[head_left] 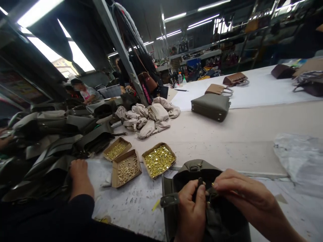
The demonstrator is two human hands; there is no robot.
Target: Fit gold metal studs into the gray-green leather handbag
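A dark olive-green handbag [168, 201] stands open in front of me at the bottom of the view. My left hand [193, 208] is closed on a narrow dark strap [200, 182] at the bag's opening, thumb pressed against the fingers. My right hand [242, 190] pinches a tiny gold-coloured stud [214, 185] beside that strap; the fingers hide most of it. Beyond the bag sits a cardboard tray of shiny gold studs [158, 160]. Left of it are a tray of small gold pieces [127, 169] and another tray with gold pieces [116, 150].
A co-worker's hand [80, 171] in a dark sleeve rests by a heap of olive bags [55, 148] at left. Beige cloth pouches [153, 116] lie farther back. An olive bag [211, 106], brown bags [234, 79] and crumpled white plastic [300, 161] are on the table.
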